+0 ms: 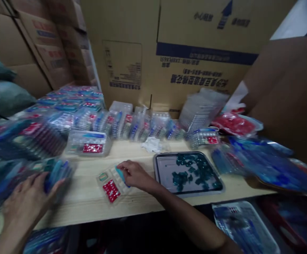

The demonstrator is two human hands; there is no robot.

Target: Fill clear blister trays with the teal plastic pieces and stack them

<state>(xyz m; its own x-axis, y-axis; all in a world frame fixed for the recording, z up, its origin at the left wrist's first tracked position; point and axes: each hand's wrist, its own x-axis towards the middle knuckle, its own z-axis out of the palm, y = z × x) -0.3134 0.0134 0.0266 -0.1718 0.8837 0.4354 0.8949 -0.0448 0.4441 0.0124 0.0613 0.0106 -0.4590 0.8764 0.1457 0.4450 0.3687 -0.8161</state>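
Working on a clear plastic blister pack (113, 185) with a red label, lying on a pale wooden table (90, 203). The right hand (134, 174) is curled over it, a teal piece (120, 174) right under the fingers, can't tell if it's actually gripped. The left hand (28, 208) is open, fingers spread against a blurry pile of blue-and-teal packs (34, 176). Just right of the pack sits a dark-rimmed metal tray (187, 193) of teal pieces (189, 173), with a crumpled white wrapper (152, 144) beyond it and cardboard cartons (196, 60) stacked behind.
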